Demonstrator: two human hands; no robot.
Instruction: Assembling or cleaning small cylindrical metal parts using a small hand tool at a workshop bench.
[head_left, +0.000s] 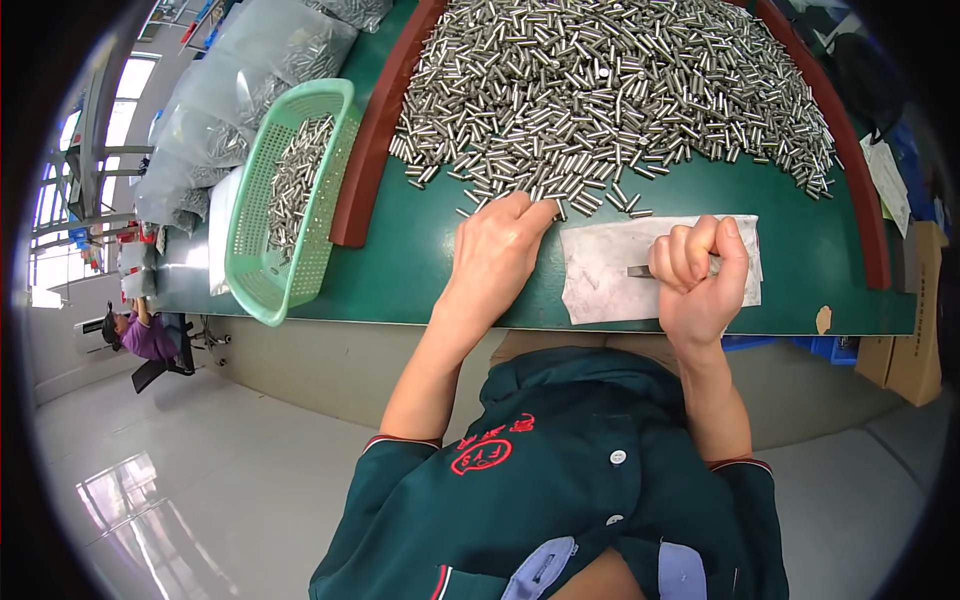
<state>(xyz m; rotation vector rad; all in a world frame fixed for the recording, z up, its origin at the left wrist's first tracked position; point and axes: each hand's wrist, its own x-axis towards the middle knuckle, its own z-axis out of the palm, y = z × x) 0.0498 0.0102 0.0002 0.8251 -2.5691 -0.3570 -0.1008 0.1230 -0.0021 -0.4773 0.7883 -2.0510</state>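
Note:
A wide heap of short, shiny metal pins (590,90) covers the far part of the green table. My left hand (497,245) reaches to the heap's near edge, its fingers curled down among the loose pins. What its fingertips hold, if anything, is hidden under the hand. On the right, my right hand (705,275) is closed around a slim grey metal piece (639,271), whose end sticks out toward the left. The fist hides most of that piece, so its kind is unclear. Beneath this hand lies a smudged whitish cloth (600,285).
Reddish-brown bars (375,150) (850,170) flank the heap. A light green plastic basket (322,250) with more pins stands at the left, beside clear bags (215,110) of metal parts. Cardboard (915,310) stands at the right. Another person (150,335) sits far left.

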